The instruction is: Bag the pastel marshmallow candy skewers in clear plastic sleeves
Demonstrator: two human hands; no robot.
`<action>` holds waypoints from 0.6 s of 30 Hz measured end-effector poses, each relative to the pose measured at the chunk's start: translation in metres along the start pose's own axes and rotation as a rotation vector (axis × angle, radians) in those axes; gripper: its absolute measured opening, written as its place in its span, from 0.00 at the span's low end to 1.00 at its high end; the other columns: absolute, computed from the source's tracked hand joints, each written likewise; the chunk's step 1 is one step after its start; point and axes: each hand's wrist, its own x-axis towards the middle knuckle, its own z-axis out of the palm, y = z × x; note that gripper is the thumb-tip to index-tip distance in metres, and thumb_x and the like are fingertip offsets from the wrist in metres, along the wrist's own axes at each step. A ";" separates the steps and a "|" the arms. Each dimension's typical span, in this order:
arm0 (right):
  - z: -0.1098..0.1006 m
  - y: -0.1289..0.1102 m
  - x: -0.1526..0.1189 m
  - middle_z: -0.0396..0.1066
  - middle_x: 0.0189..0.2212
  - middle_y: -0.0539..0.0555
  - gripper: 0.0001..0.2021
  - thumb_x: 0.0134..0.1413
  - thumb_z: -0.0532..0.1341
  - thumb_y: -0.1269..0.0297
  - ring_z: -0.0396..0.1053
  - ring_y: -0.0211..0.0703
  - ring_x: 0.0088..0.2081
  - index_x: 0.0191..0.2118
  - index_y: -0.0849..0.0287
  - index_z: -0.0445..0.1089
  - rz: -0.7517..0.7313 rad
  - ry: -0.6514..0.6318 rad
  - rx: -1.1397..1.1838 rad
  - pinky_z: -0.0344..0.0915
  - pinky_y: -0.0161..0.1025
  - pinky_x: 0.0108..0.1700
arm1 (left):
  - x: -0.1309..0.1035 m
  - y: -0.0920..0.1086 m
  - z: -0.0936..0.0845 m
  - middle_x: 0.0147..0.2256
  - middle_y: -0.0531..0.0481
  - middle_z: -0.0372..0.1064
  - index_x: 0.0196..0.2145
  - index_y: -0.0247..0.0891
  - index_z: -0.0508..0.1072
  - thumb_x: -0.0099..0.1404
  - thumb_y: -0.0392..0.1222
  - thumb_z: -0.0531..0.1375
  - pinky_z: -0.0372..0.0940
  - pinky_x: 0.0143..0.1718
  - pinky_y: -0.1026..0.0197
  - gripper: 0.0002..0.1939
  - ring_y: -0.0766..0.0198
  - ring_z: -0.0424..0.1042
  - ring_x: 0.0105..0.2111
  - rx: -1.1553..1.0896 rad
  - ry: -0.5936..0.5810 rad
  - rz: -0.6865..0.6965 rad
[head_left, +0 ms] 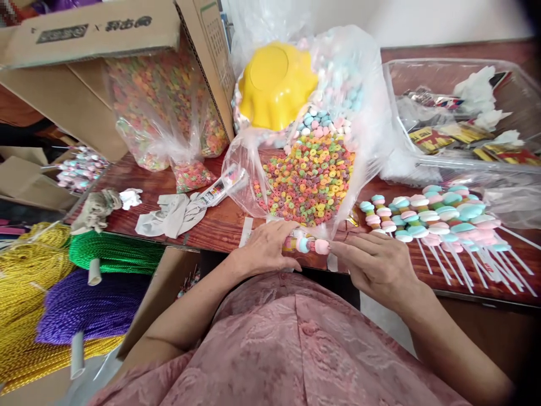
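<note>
In front of my body, my left hand (268, 246) is closed round one end of a candy skewer (311, 246) strung with blue, pink and white marshmallows. My right hand (380, 268) has its fingertips pinched at the other end, beside the last pink marshmallow; what exactly they grip is too small to make out. Just beyond both hands lies an open plastic bag (363, 107) with ring gummies (310, 177) at the front and marshmallows (338, 73) behind. An upturned yellow scalloped bowl (276, 84) rests on the marshmallows.
Finished-looking candy skewers (439, 214) are piled at the right. Behind them stands a clear plastic tub (460, 160) with wrappers. At the left are a cardboard box (97, 28) holding bagged gummies, pale gloves (173, 217), and bundles of green (114, 251), purple and yellow cord.
</note>
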 end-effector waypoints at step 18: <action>0.042 -0.026 0.005 0.71 0.24 0.51 0.11 0.61 0.54 0.76 0.64 0.37 0.25 0.35 0.60 0.73 0.074 0.012 0.093 0.53 0.37 0.29 | -0.007 0.004 0.013 0.34 0.45 0.75 0.35 0.38 0.72 0.66 0.47 0.56 0.62 0.34 0.59 0.10 0.56 0.73 0.35 0.132 -0.172 -0.241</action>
